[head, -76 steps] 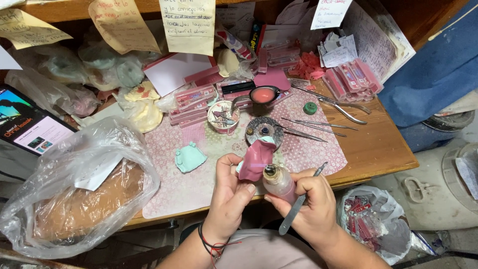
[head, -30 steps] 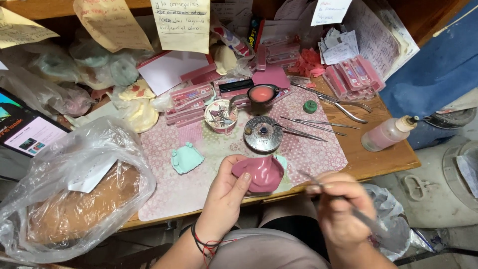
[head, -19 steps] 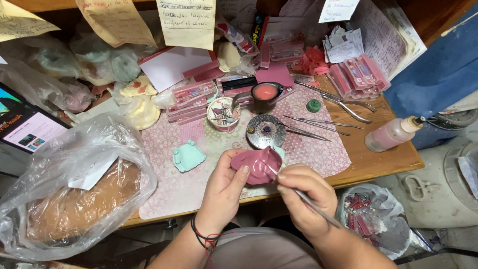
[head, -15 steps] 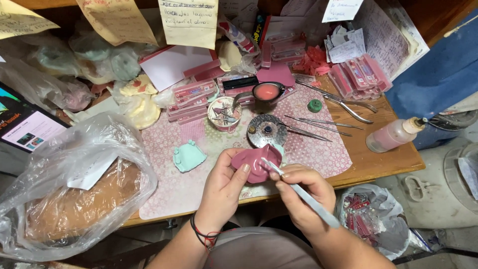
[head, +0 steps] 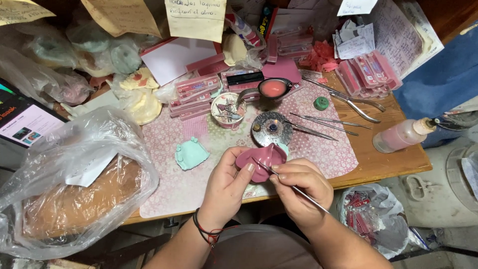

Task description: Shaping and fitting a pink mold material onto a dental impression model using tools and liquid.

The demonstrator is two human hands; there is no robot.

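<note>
My left hand [head: 226, 184] holds a pink wax plate [head: 260, 158] up over the front edge of the wooden table [head: 393, 162]. My right hand [head: 301, 192] grips a thin metal tool [head: 294, 187] like a pen, its tip resting on the pink plate. Just behind the plate stands a small round metal burner [head: 271, 128] with a tiny flame. A mint-green cast [head: 190, 153] lies on the pink patterned mat [head: 323, 149] to the left.
A squeeze bottle of pinkish liquid [head: 401, 135] lies at the right table edge. Metal instruments [head: 323, 122], pliers [head: 356, 102], a ladle of pink wax [head: 271, 88], a cup of burs [head: 228, 108] and pink boxes [head: 368, 72] fill the back. A big clear plastic bag [head: 74, 184] sits left.
The bottle left my right hand and now lies at the right table edge. My right hand took up the thin tool and brought its tip onto the pink plate, which my left hand raised.
</note>
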